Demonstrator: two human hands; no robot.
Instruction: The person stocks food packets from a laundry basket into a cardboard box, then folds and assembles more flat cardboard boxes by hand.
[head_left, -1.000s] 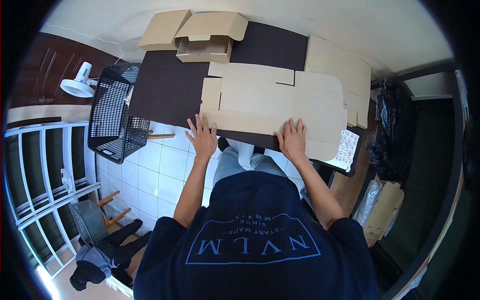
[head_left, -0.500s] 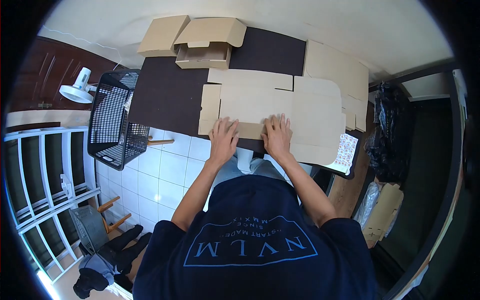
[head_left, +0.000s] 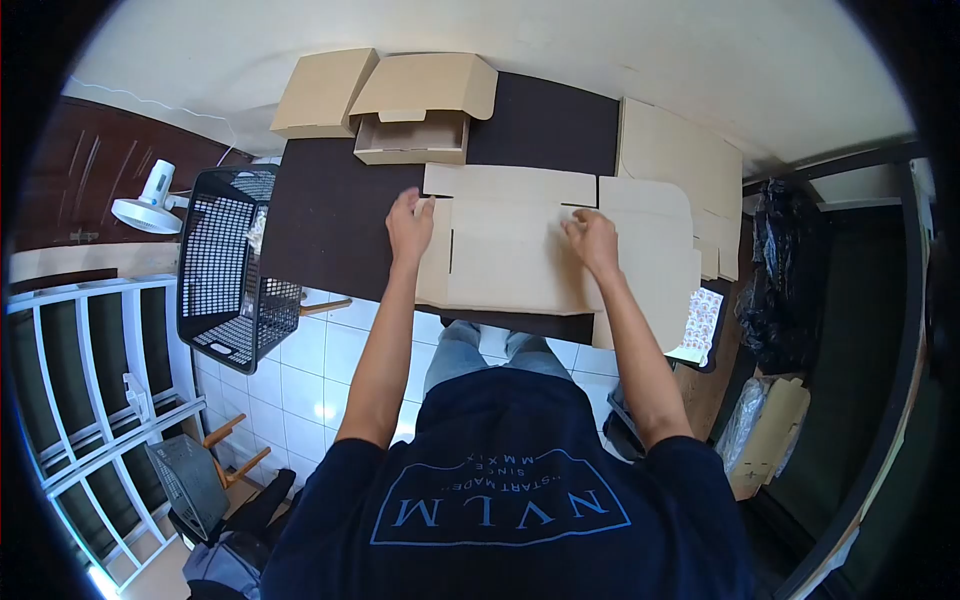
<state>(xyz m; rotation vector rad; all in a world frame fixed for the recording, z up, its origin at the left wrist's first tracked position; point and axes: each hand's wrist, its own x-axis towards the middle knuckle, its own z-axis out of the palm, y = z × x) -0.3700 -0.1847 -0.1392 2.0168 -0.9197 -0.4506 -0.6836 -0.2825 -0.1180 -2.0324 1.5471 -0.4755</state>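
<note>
A flat cardboard box blank (head_left: 505, 245) with slits and a rounded flap on its right lies on the dark brown table (head_left: 335, 205). My left hand (head_left: 408, 230) is at the upper part of its left side flap, thumb apart from the fingers, holding nothing. Over the panel near the upper right slit is my right hand (head_left: 595, 240), fingers loosely bent and apart, its shadow falling on the cardboard. The front edge of the blank reaches the table's front edge.
Two folded cardboard boxes, one closed (head_left: 322, 95) and one with its lid partly raised (head_left: 425, 95), stand at the back left. More flat cardboard (head_left: 665, 150) lies at the back right. A black basket (head_left: 225, 265) stands left, a sticker-patterned sheet (head_left: 703, 318) right.
Both hands have left the front edge and moved away from my body, the left to the left flap, the right over the panel. The front strip, folded in before, now lies flat.
</note>
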